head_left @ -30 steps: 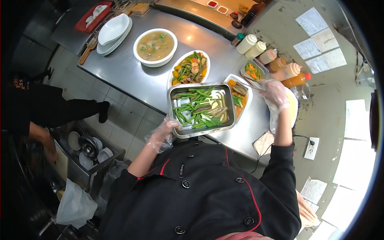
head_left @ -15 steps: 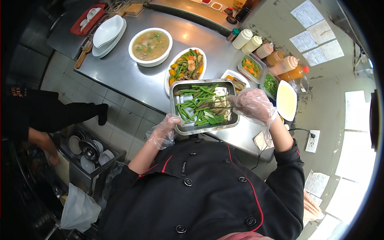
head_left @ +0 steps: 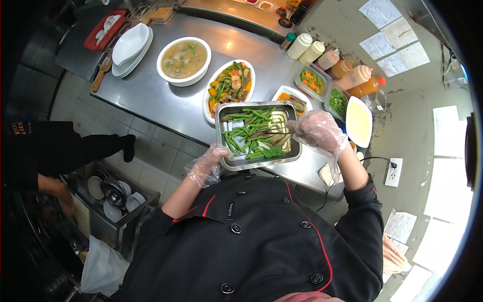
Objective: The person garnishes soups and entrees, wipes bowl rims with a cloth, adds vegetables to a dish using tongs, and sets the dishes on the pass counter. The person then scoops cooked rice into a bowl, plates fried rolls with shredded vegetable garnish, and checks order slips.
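My left hand (head_left: 207, 162), in a clear plastic glove, grips the left front corner of a rectangular metal tray (head_left: 262, 163). Cut green beans (head_left: 240, 138), a leafy green (head_left: 272, 152) and some pale and brownish pieces lie inside it. At the tray's right side is my gloved right hand (head_left: 320, 132), its fingers closed around what look like slim, dark tongs (head_left: 271, 133) reaching over the vegetables. Behind the tray stands an oval dish of stir-fried vegetables and shrimp (head_left: 230, 85). A smaller white dish (head_left: 295, 98) is partly hidden by the tray.
A bowl of soup (head_left: 184, 60) and stacked white dishes (head_left: 132, 48) are on the steel table (head_left: 146, 95). Squeeze bottles (head_left: 312, 52), vegetable containers (head_left: 313, 83) and a yellow-filled dish (head_left: 358, 125) line the right. At left, another person's arm (head_left: 55, 189) is near a dish bin (head_left: 136, 211).
The pale pieces at the tray's right have shifted, and a yellowish patch shows there. The tongs sit slightly differently. Both hands keep nearly the same places; the view has shifted slightly.
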`<state>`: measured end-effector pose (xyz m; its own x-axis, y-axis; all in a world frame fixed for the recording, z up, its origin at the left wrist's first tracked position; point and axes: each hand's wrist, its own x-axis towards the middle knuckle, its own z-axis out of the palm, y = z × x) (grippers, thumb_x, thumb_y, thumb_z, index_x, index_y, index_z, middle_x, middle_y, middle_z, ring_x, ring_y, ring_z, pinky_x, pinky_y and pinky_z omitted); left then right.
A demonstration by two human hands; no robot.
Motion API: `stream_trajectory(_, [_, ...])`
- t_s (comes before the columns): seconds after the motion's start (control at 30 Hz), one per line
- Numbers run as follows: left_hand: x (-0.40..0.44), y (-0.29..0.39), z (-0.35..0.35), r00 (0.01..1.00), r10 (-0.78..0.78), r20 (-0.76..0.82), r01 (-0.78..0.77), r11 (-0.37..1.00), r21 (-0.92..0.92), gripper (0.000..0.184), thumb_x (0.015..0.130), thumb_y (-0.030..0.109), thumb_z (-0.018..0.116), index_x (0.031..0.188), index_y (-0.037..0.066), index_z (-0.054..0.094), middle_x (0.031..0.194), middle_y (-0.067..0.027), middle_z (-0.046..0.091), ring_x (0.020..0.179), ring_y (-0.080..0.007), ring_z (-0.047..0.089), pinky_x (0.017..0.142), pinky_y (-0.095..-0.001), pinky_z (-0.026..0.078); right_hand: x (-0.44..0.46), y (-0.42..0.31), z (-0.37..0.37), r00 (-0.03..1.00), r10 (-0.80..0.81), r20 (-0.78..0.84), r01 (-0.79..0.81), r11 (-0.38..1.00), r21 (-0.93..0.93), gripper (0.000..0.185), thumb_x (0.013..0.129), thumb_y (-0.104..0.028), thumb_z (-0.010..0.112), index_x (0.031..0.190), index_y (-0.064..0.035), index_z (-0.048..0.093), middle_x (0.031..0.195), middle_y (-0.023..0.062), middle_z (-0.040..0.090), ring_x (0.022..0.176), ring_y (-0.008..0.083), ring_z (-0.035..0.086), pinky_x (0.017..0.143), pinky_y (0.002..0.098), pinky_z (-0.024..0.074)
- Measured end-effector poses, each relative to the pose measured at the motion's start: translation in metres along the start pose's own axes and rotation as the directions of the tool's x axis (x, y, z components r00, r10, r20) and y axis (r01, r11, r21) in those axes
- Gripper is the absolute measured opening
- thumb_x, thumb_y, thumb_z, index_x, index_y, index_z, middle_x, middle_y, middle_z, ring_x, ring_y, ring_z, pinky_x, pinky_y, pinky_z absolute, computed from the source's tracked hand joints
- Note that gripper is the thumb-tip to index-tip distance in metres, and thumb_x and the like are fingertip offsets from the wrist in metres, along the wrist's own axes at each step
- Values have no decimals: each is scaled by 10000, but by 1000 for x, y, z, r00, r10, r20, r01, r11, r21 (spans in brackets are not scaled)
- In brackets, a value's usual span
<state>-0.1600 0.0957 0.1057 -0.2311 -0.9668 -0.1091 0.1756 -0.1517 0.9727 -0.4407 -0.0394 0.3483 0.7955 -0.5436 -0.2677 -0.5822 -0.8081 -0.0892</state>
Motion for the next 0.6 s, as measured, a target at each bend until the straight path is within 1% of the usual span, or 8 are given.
stream_trajectory(0.13, [2,4,0,966,254,42,-257,941,220,131,667,78,536,600,-11,605,591,-57,584,559,-122,566,539,-265,468,-18,-2,-17,997,79,-27,-78,997,25,322,720,-184,665,1037,-132,644,694,107,584,700,286,594,634,402,461])
stream_trajectory(0.17, [1,10,1,995,100,-2,-99,993,57,121,662,96,537,594,8,587,579,-49,576,556,-119,560,564,-260,465,-25,3,-20,993,105,-53,-102,993,50,313,727,-194,662,1033,-129,641,709,108,592,715,288,598,641,403,464])
stream_trajectory(0.23, [-5,21,4,975,-222,-2,213,937,-278,110,652,131,540,582,46,550,556,-35,559,551,-111,548,613,-250,458,-41,15,-25,981,164,-105,-154,983,102,298,741,-215,655,1024,-124,634,738,108,609,744,291,606,656,403,471])
stream_trajectory(0.27, [-10,38,17,936,-319,-151,244,894,-376,118,639,125,503,591,34,561,555,-10,558,557,-79,543,598,-231,454,-48,18,-31,961,235,-145,-206,960,187,302,732,-199,675,1018,-107,652,780,125,625,767,306,604,681,407,470])
stream_trajectory(0.4, [-22,25,-2,958,-255,-129,201,923,-327,123,636,114,514,613,13,579,588,-35,586,568,-101,564,597,-230,470,-65,53,-8,852,516,-85,-492,846,205,303,728,-189,690,1019,-108,677,881,150,650,847,309,615,742,397,478])
stream_trajectory(0.5, [-30,33,9,860,-438,-262,235,795,-559,149,650,101,520,699,-12,603,688,-81,627,634,-143,602,629,-269,507,-63,80,35,836,544,-75,-518,827,220,305,732,-213,681,1023,-123,675,880,148,654,862,307,618,757,400,481])
stream_trajectory(0.57, [-41,11,-9,915,-342,-214,214,861,-461,309,656,57,517,917,-76,615,883,-159,643,743,-205,632,721,-328,531,-55,97,69,856,515,-43,-502,849,165,315,738,-235,670,1037,-136,667,867,147,652,863,306,619,759,408,481])
stream_trajectory(0.6, [-39,34,-6,924,-337,-178,229,865,-447,345,654,56,517,959,-79,604,927,-167,638,770,-214,635,748,-335,532,-52,98,75,866,499,-27,-491,860,139,320,741,-247,665,1043,-142,663,861,146,651,863,306,619,760,413,480])
